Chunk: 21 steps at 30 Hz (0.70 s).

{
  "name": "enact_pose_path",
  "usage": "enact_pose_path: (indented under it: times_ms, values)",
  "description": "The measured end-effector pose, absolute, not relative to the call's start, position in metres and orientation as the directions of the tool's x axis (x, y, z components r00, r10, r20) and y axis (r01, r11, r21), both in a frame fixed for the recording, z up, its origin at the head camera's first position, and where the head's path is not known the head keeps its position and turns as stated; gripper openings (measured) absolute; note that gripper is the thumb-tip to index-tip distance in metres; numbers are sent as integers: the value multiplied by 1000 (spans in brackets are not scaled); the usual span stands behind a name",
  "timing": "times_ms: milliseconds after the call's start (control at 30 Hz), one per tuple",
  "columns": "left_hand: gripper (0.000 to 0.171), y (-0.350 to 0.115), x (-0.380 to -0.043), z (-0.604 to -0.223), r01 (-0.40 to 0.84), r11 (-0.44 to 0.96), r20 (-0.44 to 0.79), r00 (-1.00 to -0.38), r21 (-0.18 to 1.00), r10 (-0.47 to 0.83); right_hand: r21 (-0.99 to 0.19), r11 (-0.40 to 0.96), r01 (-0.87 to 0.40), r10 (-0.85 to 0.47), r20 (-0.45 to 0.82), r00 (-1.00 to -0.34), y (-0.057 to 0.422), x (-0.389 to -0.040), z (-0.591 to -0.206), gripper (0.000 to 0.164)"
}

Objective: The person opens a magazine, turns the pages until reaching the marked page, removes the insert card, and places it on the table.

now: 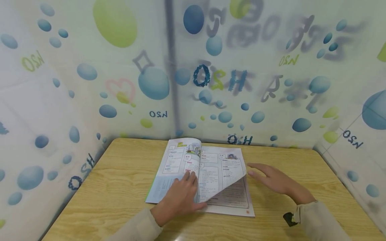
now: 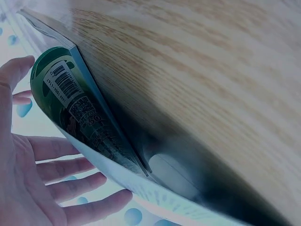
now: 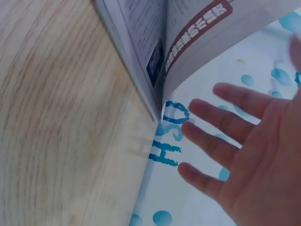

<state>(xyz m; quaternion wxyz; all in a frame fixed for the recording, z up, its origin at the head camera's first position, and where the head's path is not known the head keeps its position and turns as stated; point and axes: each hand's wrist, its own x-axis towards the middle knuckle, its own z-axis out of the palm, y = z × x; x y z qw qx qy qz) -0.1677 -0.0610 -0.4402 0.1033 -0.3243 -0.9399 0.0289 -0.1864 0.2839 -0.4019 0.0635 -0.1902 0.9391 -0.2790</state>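
Observation:
An open magazine (image 1: 208, 174) lies on the table, its printed pages facing up. My left hand (image 1: 181, 194) rests on it near the spine, fingers spread over the left page and thumb by the lower edge of a right-hand page. That page (image 3: 202, 42) bends upward along its lower right side, with another page beneath. Beside its raised corner is my right hand (image 1: 275, 179), with fairly straight fingers; contact with the paper is unclear. In the left wrist view, extended fingers (image 2: 70, 169) lie along the curved green back cover (image 2: 56, 89), which shows a barcode.
The magazine lies on a wood-grain table (image 1: 120, 174). Fabric walls (image 1: 156, 110) printed with blue and green bubbles and letters stand behind it and at both sides. A dark object (image 1: 290, 219) sits at the right sleeve's cuff.

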Motion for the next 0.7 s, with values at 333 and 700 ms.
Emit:
enact_pose_path:
  times_ms: [333, 700]
  values:
    - [92, -66, -168, -439, 640, 765, 259, -729, -67, 633, -450, 845, -290, -346, -47, -937, 282, -188, -410, 67]
    - [108, -65, -172, -436, 643, 764, 334, -712, -42, 618, -339, 817, -467, -537, -152, -830, 269, -183, -431, 98]
